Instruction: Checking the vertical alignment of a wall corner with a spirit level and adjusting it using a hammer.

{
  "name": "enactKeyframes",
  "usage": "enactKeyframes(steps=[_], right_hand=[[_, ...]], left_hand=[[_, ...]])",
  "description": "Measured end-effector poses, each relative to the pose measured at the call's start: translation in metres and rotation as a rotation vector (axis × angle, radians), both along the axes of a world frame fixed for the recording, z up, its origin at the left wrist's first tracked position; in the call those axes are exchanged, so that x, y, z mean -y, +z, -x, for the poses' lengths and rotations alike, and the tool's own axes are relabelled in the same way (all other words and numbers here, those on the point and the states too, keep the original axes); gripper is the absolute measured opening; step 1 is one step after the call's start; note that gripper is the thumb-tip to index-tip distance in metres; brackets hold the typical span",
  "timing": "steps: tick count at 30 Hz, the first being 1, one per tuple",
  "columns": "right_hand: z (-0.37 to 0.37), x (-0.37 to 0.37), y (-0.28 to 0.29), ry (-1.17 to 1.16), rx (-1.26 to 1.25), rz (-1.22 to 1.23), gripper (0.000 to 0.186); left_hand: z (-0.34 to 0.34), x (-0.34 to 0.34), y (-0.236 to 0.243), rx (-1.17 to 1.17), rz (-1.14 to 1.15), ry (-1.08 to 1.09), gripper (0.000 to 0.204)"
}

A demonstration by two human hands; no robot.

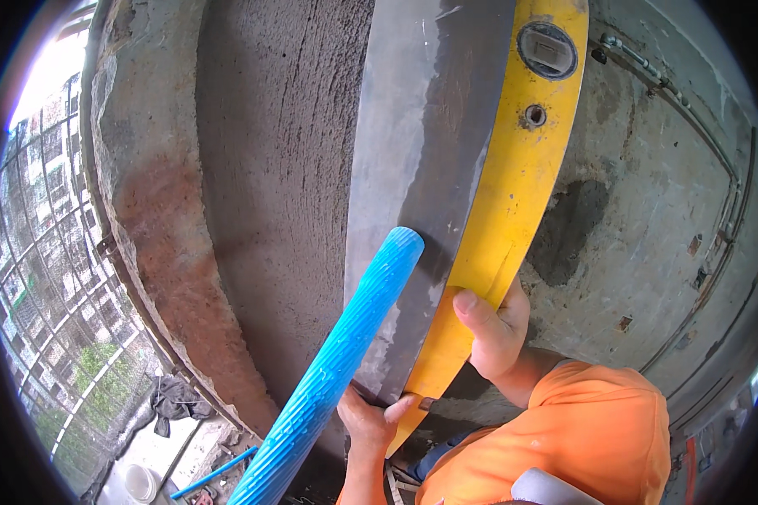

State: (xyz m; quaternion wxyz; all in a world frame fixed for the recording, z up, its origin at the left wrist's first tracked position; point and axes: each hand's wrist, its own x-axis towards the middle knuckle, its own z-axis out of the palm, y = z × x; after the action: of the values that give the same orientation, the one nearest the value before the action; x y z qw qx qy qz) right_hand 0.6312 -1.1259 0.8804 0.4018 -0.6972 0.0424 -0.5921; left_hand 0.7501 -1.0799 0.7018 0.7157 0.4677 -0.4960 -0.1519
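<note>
A long yellow spirit level with a round vial window lies lengthwise along a flat grey straightedge bar. My right hand grips the level's right edge, thumb on its yellow face and fingers hidden behind. Lower down, my left hand clasps the bottom end of the bar, its thumb resting on the yellow level. The bar stands against rough grey mortar. A ribbed blue tube slants up from the lower edge and overlaps the bar; neither hand is on it.
At left, a broken concrete edge borders an opening with a mesh screen. Below lie a white bucket, a dark cloth or bag and a thin blue pipe. Conduit runs along the right wall.
</note>
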Motion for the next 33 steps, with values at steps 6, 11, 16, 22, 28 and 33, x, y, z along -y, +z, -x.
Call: enactKeyframes(steps=[6,11,16,22,28,33], right_hand=[[-0.001,0.004,-0.001,-0.045,-0.008,0.009,0.034],[0.000,0.006,0.001,-0.043,-0.002,0.048,0.034],[0.001,0.011,-0.007,-0.087,0.000,0.049,0.034],[0.033,-0.017,0.024,-0.115,-0.003,-0.014,0.030],[0.072,-0.004,0.057,0.088,0.102,-0.067,0.035],[0.100,0.018,0.008,0.179,0.031,-0.281,0.036]], left_hand=[[-0.004,0.006,-0.002,0.001,-0.002,-0.001,0.122],[-0.004,0.016,-0.020,0.055,0.060,0.066,0.121],[-0.003,0.012,-0.023,0.087,0.148,0.119,0.118],[0.002,0.008,-0.022,0.108,0.112,0.154,0.117],[-0.001,0.013,-0.024,0.061,0.115,0.136,0.116],[0.006,-0.003,0.004,0.126,0.209,0.223,0.097]])
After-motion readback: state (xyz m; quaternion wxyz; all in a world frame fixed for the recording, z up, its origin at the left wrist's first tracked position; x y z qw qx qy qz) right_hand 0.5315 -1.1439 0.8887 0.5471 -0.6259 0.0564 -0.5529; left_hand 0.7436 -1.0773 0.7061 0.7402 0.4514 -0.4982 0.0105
